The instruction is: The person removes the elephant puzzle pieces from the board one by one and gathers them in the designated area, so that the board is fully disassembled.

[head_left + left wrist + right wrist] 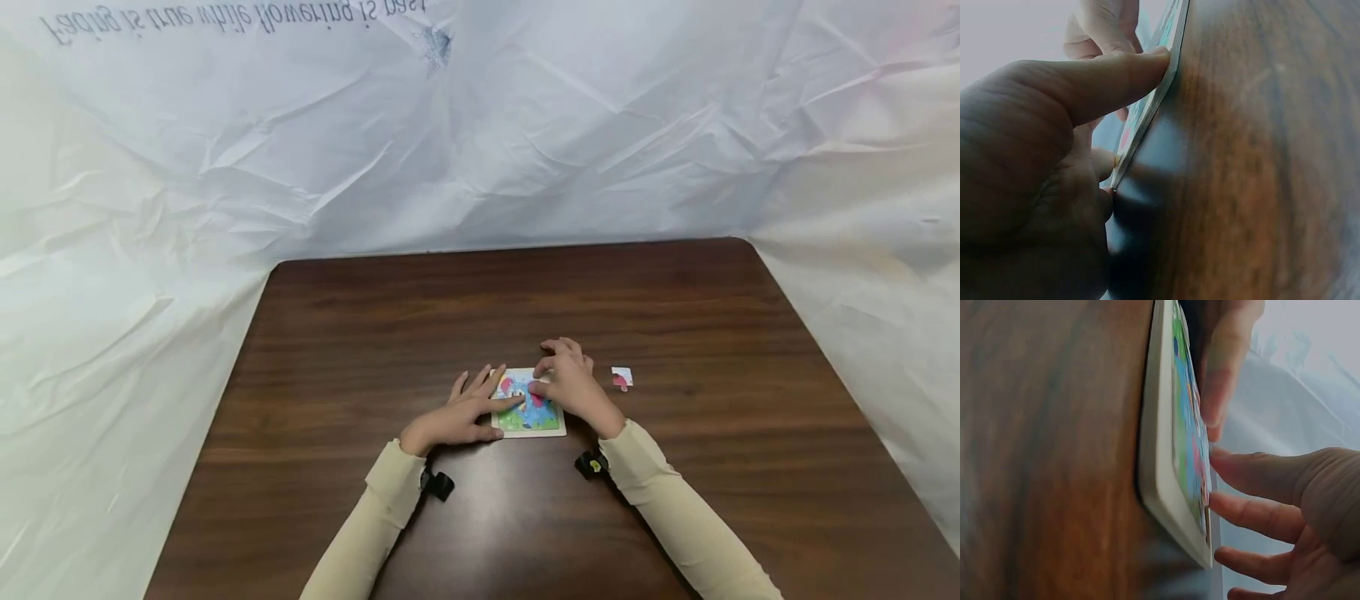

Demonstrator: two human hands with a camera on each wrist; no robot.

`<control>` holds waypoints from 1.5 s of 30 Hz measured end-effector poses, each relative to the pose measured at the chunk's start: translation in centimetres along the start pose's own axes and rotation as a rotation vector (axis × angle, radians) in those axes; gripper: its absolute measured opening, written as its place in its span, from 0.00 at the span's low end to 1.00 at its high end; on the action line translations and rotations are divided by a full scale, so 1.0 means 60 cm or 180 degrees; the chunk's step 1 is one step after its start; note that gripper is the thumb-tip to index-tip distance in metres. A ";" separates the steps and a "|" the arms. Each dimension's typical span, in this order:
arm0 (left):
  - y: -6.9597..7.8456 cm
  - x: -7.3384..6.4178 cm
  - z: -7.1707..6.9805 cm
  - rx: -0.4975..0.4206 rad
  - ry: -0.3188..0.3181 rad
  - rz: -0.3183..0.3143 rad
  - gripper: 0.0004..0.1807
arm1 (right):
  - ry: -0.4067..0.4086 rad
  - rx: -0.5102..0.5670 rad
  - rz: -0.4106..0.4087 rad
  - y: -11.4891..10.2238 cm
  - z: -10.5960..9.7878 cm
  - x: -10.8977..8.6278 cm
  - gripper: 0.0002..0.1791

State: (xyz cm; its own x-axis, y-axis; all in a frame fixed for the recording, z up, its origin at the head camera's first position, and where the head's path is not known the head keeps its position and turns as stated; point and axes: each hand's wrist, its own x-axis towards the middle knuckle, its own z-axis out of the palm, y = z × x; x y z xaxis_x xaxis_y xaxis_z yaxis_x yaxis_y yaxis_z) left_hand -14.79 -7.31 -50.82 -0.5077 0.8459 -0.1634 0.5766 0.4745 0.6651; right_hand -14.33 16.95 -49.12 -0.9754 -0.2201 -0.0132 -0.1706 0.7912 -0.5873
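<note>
A small jigsaw puzzle (528, 421) in a pale frame lies on the table, printed with a colourful cartoon picture on blue and green. My left hand (461, 417) rests spread over its left side, the thumb (1141, 69) on the frame's near edge and a finger reaching across the picture. At the upper right of the puzzle, my right hand (573, 385) pinches a puzzle piece (1206, 481) between thumb and index finger, low at the picture's surface. Its other fingers (1254, 562) extend past the frame. In the head view this hand covers the puzzle's upper right corner.
One loose puzzle piece (622, 377), white and pink, lies on the table to the right of my right hand. The dark wooden table (360, 333) is enclosed by white sheeting (465, 167) at the back and sides. Each wrist carries a black strapped camera (591, 465).
</note>
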 end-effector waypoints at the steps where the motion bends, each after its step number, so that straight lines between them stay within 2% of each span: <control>1: 0.001 0.001 0.001 0.0011 0.0001 -0.0009 0.34 | 0.0018 -0.0042 0.0006 -0.001 0.000 -0.001 0.07; 6: 0.007 0.003 0.005 0.0084 -0.0006 -0.0052 0.33 | 0.0042 -0.0134 -0.0010 0.002 0.003 -0.003 0.07; 11: 0.009 0.001 0.002 0.0094 -0.0055 -0.0093 0.32 | 0.0071 -0.0046 -0.0051 0.010 0.007 0.002 0.08; 15: 0.008 0.002 -0.001 0.0080 -0.0085 -0.0142 0.31 | 0.0080 0.0139 -0.0063 0.013 0.006 0.006 0.10; 21: 0.008 0.006 -0.001 0.0100 -0.0083 -0.0253 0.31 | -0.0096 0.0516 -0.0120 0.019 -0.005 0.005 0.11; 24: 0.009 0.007 -0.001 0.0105 -0.0083 -0.0318 0.31 | -0.0138 0.0599 -0.0181 0.022 -0.007 0.005 0.11; 30: 0.014 0.008 -0.001 0.0122 -0.0095 -0.0373 0.30 | -0.0059 0.0727 -0.0294 0.024 -0.006 0.004 0.11; 37: 0.017 0.012 0.000 0.0165 -0.0072 -0.0376 0.31 | 0.0053 0.0889 -0.0284 0.025 -0.031 0.003 0.08; 40: 0.015 0.010 0.000 0.0142 -0.0080 -0.0391 0.31 | 0.0056 0.0903 -0.0196 0.035 -0.050 0.001 0.07; 45: 0.011 0.008 0.001 0.0054 -0.0078 -0.0303 0.30 | 0.0009 0.1062 -0.0093 0.063 -0.086 -0.005 0.06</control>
State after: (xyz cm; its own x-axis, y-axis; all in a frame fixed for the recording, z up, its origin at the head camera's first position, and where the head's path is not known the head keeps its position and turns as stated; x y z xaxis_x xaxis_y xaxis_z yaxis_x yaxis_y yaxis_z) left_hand -14.63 -6.61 -50.52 -0.5450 0.8024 -0.2432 0.5374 0.5569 0.6333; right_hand -15.38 22.95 -47.18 -0.9712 -0.2380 0.0096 -0.1439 0.5541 -0.8200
